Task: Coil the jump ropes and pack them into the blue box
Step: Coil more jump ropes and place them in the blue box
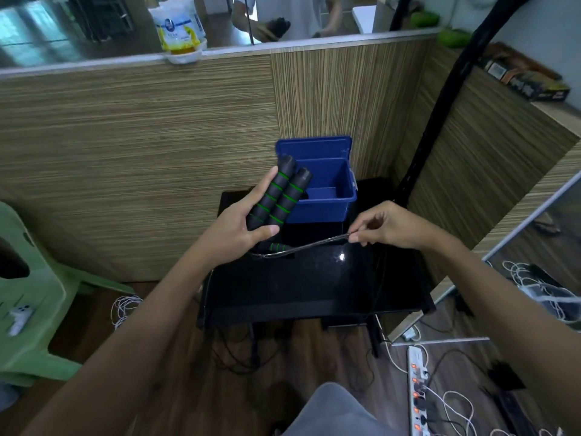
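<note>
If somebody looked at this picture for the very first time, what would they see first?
Probably the two black handles with green rings, held side by side in the left hand right in the middle. Just behind them sits the open blue box on the shiny black table. The right hand pinches the thin rope stretched above the table.

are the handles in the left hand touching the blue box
Apart. The head view shows the left hand holding both handles raised in front of the box, overlapping it only in line of sight.
</note>
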